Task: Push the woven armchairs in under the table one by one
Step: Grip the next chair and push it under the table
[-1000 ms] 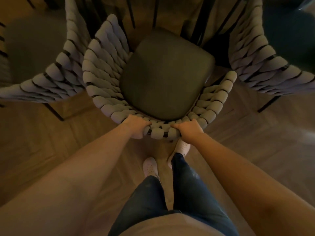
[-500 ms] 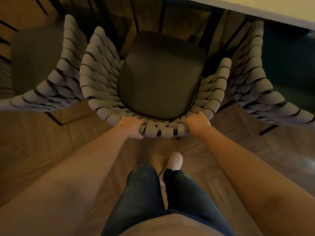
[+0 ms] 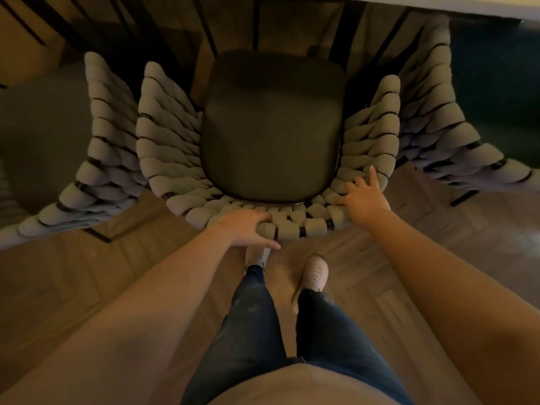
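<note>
The table (image 3: 455,2) is cut off at the top; a shoe (image 3: 257,255) is partly hidden by the left hand (image 3: 245,229) gripping the armchair (image 3: 271,127).

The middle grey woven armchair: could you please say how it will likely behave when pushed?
The grey woven armchair with dark seat cushion probably moves as one rigid piece, given its black frame. Its thick cords likely yield slightly under the gripping left hand. It should slide on the wooden floor.

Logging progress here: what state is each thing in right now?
Middle armchair: upright, seat short of the table edge.
Left hand: grips its backrest.
Right hand: open, fingers spread on the same backrest.
Left armchair: upright, untouched.
Right armchair: upright, untouched.
</note>
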Available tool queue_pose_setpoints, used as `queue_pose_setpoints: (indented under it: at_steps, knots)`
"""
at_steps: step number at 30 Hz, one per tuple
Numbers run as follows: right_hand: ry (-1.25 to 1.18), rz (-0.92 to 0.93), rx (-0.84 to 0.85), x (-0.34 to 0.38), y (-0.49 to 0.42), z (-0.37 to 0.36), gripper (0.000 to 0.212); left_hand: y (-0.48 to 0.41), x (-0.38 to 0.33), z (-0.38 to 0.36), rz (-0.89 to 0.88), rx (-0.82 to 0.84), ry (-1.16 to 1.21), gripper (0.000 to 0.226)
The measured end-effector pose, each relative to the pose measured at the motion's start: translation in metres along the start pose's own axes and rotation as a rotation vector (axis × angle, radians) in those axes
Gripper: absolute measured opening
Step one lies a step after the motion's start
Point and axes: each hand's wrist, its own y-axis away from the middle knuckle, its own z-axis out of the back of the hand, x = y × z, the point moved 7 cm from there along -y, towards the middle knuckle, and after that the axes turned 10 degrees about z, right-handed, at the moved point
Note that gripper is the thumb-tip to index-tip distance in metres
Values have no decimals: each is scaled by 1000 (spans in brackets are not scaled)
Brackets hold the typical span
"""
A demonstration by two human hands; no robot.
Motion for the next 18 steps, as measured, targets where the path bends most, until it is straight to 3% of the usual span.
queue_pose_setpoints:
  at_steps: [2,6,8,10,14,16,18]
  knots:
    - [-70,-176,-33,-7,7,-2,55,5,20,13,22,-89,28,79]
    - [-470,-556,-313,-17,35,-18,86,33,80,46,15,-766,95,41]
    - [-783,-695,-496,-8,48,-25,87,43,115,50,119,-920,153,24]
    - [-1143,-864,-647,6,56,-33,77,46,141,55,256,-974,225,14]
    - [-1730,-1275,-945,45,58,-36,48,47,179,66,577,-966,661,65]
    - [-1900,-1308,-960,63,45,-32,57,46,188,61,732,-897,962,79]
    - [-1946,-1360,-890,70,36,-30,70,39,194,53,857,-817,1274,77]
